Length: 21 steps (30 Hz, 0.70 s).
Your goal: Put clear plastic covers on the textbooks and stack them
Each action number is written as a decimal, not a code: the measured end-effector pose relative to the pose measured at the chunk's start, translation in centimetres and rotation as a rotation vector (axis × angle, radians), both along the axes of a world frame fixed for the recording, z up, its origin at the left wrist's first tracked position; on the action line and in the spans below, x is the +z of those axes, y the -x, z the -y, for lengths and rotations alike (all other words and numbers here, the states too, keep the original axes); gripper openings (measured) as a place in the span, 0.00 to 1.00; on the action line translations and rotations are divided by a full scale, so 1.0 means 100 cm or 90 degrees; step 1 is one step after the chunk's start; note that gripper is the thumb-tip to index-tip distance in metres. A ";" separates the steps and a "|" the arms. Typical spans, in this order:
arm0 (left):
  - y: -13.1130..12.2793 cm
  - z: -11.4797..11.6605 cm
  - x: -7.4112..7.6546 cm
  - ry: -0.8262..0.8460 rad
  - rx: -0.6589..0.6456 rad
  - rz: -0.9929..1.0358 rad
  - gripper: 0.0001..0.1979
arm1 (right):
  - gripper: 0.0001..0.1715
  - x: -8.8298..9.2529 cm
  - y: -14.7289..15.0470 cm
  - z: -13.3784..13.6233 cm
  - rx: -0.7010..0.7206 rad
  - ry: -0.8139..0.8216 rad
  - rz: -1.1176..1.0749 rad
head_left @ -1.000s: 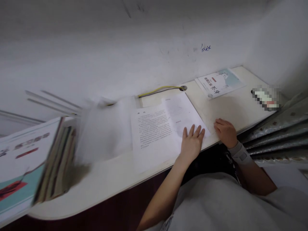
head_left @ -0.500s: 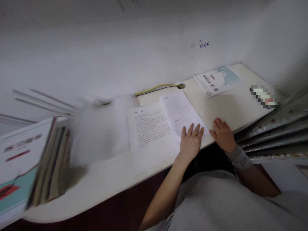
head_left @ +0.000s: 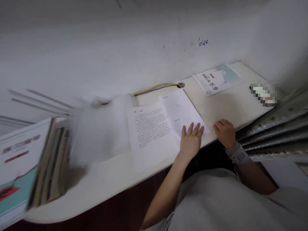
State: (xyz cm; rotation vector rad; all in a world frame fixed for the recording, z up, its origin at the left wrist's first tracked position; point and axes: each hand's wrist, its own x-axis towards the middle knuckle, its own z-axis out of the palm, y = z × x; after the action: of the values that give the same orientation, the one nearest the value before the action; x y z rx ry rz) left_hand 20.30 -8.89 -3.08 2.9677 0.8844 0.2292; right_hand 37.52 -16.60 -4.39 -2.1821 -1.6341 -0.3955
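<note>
An open booklet (head_left: 150, 128) with printed text on its left page lies on the white desk (head_left: 106, 179). My left hand (head_left: 191, 141) rests flat on the lower part of its right page, fingers spread. Beside the page's lower right corner, my right hand (head_left: 225, 132) sits at the desk's front edge with its fingers curled in. Nothing shows in that hand, and it wears a grey wristband (head_left: 238, 153). Left of the booklet is a blurred whitish shape (head_left: 101, 131) that I cannot make out.
A closed booklet with a teal and white cover (head_left: 218, 80) lies at the back right. A phone-like object (head_left: 263, 95), partly pixelated, is near the right end. Cables (head_left: 156, 86) run into a desk hole. Books (head_left: 21, 160) stand at the left; a curtain (head_left: 271, 128) hangs right.
My right hand has curled its fingers in from lying flat and has shifted slightly right. My left hand stays on the page. The view has shifted very slightly.
</note>
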 end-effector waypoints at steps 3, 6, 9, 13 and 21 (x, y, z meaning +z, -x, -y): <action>0.000 0.000 0.000 0.001 0.002 -0.001 0.23 | 0.12 0.001 0.001 0.000 0.004 -0.017 -0.003; 0.001 0.000 0.000 0.006 0.002 -0.006 0.23 | 0.14 0.000 -0.001 -0.001 0.012 -0.039 -0.057; 0.001 0.000 0.003 0.013 0.006 -0.024 0.23 | 0.15 -0.005 -0.007 0.000 0.008 -0.077 -0.106; -0.008 0.002 0.011 0.012 0.007 -0.062 0.23 | 0.18 -0.012 -0.015 0.004 0.038 -0.101 -0.114; -0.038 0.010 0.014 0.006 -0.035 -0.079 0.23 | 0.24 -0.015 -0.017 0.008 0.082 -0.027 -0.098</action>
State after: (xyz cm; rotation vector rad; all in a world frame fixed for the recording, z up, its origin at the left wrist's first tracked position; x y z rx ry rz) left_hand 24.08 -9.87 -1.67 3.0206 0.8121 0.0401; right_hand 39.20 -17.44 -5.93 -2.0092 -1.6549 -0.2185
